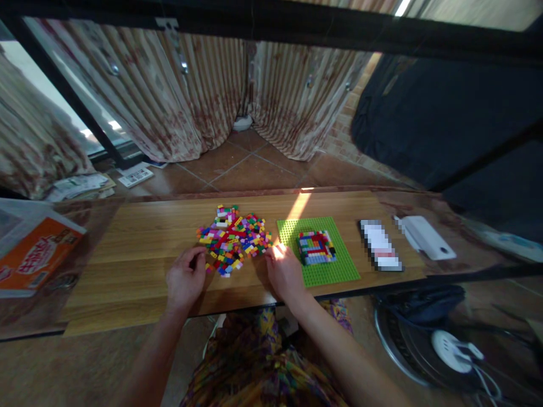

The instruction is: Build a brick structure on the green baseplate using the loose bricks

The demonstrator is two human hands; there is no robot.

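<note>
A pile of small coloured building bricks [235, 238] lies on a wooden board [139, 249]. Right of it a green baseplate [339, 270] carries a low multicoloured brick build [316, 247]. My left hand [185, 277] rests at the pile's near left edge, fingers curled at the bricks; whether it holds one I cannot tell. My right hand [283, 272] lies between the pile and the baseplate, fingertips at the plate's left edge, with sunlight on the knuckles.
An orange printed box [36, 257] lies at the far left. A blurred card [380, 245] and a white device [426, 237] lie right of the baseplate. Curtains and tiled floor lie beyond the board. A round fan and white plug sit at lower right.
</note>
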